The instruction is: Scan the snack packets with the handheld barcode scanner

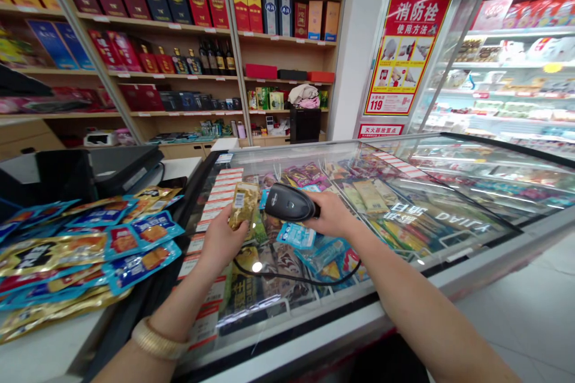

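Gold foil packet (243, 204), pinched at its lower end between the thumb and fingers of the left hand (220, 239), which is closed on it. The packet stands nearly upright, its long axis running up and away from the palm, with a white barcode label turned toward the person. Right hand (330, 213) is wrapped around the grip of a black scanner (291, 202), whose head points left at the packet. Its nose lies just beside the packet's right edge, a narrow gap between them. Both are held in the air over the near left corner of the glass-topped freezer (449, 191). The scanner's cable (296, 278) sags toward the glass below the hands. Price labels (215, 197) run along the freezer's left edge. On the counter (40, 347) to the left lies a heap of snack packets (85, 251), nearer the left hand.
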Motion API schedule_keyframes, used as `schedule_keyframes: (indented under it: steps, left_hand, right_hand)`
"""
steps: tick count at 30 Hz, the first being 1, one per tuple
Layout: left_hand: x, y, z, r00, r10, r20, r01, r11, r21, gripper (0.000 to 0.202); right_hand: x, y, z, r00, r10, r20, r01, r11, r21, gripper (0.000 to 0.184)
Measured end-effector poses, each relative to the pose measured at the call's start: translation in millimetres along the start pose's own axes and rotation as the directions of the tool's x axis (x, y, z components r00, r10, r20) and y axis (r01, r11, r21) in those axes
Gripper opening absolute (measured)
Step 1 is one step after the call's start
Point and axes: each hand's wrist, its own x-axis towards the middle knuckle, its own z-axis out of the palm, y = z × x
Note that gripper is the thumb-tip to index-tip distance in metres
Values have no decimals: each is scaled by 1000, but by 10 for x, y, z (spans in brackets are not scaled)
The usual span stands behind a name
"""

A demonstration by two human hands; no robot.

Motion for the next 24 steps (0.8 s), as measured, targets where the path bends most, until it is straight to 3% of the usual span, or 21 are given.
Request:
schedule_keyframes:
  steps: [4, 8, 13, 16, 19, 21, 24]
  left_hand:
    - [28, -24, 40, 998, -50, -25, 46, 990, -136, 49]
    - [95, 68, 134, 992, -105, 70, 121, 946, -300, 59]
    - [246, 284, 394, 990, 27, 137, 23, 936, -351, 48]
    - [348, 360, 618, 984, 47, 170, 19, 929, -369, 42]
    - [398, 387, 780, 990, 44, 131, 5, 934, -357, 48]
    - [382, 384, 807, 996, 61, 72, -35, 947, -320, 55]
    - [309, 341, 717, 982, 189, 0, -186, 966, -182, 57]
  right_hand:
    - [-3, 217, -126, 974, 173, -148, -188, 978, -92, 24]
    - [-25, 449, -263, 859, 413, -302, -477, 859, -184, 30]
    - [-51, 602, -305, 735, 565, -375, -661, 721, -208, 37]
    - [-50, 623, -293, 718, 601, -352, -686, 696, -211, 40]
    - [-40, 607, -282, 719, 621, -313, -690, 691, -215, 42]
    - [-35, 587, -276, 721, 628, -294, -690, 691, -217, 44]
    - [-35, 561, -269, 726, 626, -284, -685, 694, -223, 46]
